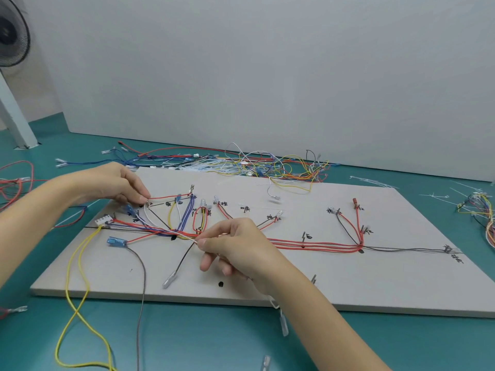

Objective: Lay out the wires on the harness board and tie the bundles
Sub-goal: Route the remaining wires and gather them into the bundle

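The grey harness board lies on the teal table, with red, blue, white, yellow and black wires routed around its pegs. My left hand pinches the end of a white wire at a peg near the board's upper left. That white wire runs down to the right to my right hand, which pinches it over the main red bundle. A white multi-pin connector sits at the board's left edge. A blue terminal lies below it.
A tangled pile of loose wires and white cable ties lies behind the board by the wall. More wires lie at the far left and far right. Yellow and grey wires hang off the front edge. A fan stands at top left.
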### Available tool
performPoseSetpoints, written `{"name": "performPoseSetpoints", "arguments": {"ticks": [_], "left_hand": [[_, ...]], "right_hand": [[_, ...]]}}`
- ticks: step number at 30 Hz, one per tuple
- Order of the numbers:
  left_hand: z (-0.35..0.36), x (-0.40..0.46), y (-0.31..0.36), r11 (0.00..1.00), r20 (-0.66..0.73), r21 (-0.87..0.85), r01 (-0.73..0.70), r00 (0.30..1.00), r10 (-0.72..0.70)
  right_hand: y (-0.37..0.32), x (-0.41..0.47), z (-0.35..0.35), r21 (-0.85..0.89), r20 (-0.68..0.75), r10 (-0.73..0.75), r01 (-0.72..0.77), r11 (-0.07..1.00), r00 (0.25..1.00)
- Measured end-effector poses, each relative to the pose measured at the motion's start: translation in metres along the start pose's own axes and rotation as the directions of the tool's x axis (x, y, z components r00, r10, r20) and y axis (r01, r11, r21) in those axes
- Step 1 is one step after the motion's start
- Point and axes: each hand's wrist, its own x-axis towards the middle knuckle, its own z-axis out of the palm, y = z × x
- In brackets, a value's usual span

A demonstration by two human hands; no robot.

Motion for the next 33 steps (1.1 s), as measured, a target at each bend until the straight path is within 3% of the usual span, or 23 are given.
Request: {"name": "performPoseSetpoints", "arguments": {"ticks": [8,18,22,27,33], "left_hand": [[0.002,-0.011,0.012,0.99,0.047,0.142,0.018,0.999,-0.025],[0.015,-0.027,0.032,0.893,-0.065,0.43,-0.132,0.982,0.177],[0.028,-0.043,0.049,0.879,-0.088,0.417,-0.23,0.953,0.29],[0.05,-0.059,0.059,0.876,0.143,0.382,-0.294,0.955,0.258],[0.053,-0.061,0.049,0.898,0.125,0.311,-0.312,0.95,0.286]], "right_hand": [[-0.002,-0.006,-0.011,-0.024,0.057,0.038,-0.036,0.999,0.998],[0.002,-0.008,-0.023,-0.06,0.057,0.102,-0.099,0.993,0.993],[0.005,-0.009,-0.023,-0.07,0.067,0.104,-0.099,0.993,0.992],[0.004,-0.008,-0.026,-0.093,0.083,0.102,-0.094,0.991,0.991],[0.004,-0.012,-0.044,-0.208,0.022,0.112,-0.105,0.973,0.993]]}}
